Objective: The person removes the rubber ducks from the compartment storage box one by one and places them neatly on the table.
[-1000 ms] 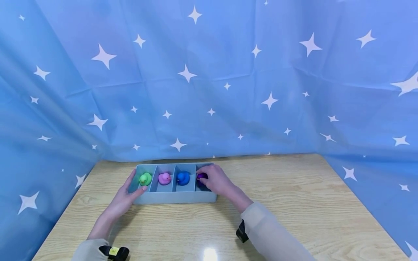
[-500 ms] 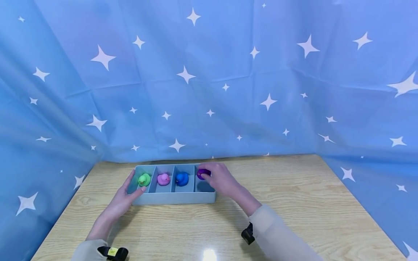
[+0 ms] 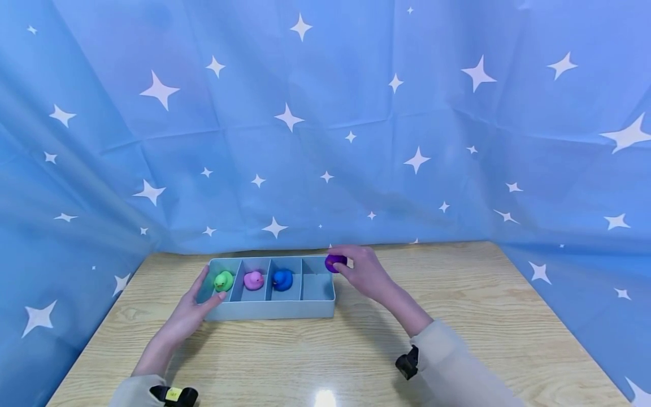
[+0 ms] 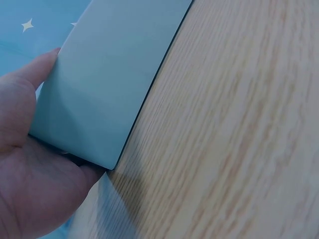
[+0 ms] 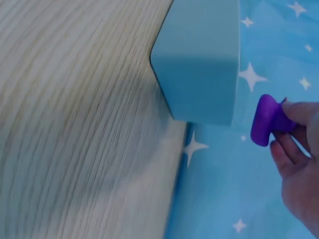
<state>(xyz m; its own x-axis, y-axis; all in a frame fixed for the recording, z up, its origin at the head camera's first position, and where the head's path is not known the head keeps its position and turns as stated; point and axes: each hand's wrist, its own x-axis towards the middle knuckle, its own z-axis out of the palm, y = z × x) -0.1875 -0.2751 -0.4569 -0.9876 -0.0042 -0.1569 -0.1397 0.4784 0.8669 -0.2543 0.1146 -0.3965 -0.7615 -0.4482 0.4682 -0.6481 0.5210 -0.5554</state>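
A light blue tray (image 3: 269,310) with a row of compartments stands on the table. From the left it holds a green toy duck (image 3: 224,281), a pink toy duck (image 3: 254,280) and a blue toy duck (image 3: 282,280); the rightmost compartment is bare. My left hand (image 3: 188,314) grips the tray's left end, thumb over the front rim, and in the left wrist view it wraps the tray's corner. Above the tray's back right corner my right hand (image 3: 367,274) pinches a purple toy duck (image 5: 266,121) between thumb and fingers, clear of the tray wall in the right wrist view.
The wood-grain table (image 3: 458,316) extends to the right and in front of the tray. Behind it and at both sides hangs a blue curtain (image 3: 356,158) with white stars. A black wrist camera (image 3: 407,363) sits under the right sleeve.
My right hand has lifted the purple duck out of the rightmost compartment and moved it up and right, over the tray's end. The left hand keeps its hold on the tray.
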